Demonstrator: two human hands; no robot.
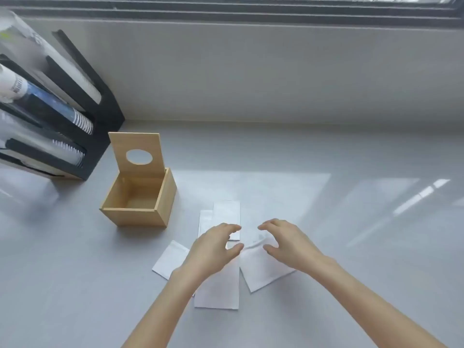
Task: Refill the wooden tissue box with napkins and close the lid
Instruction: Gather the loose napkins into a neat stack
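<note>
**Hands over napkins, nothing gripped**

While both hands hover, left hand (216,243) and right hand (283,241) are spread wide, fingers curled, holding nothing. Napkins (218,280) lie fanned loose on the counter (351,247) beneath them. Box (139,199) sits empty up-left, near the napkins, lid (138,154) standing open.

Risk: scattered sheets gathered unevenly may crumple or jam at the box rim; bumping the lid could drop it shut early.

No legible writing; a barcode on the rack (100,136) items is unreadable.
</note>
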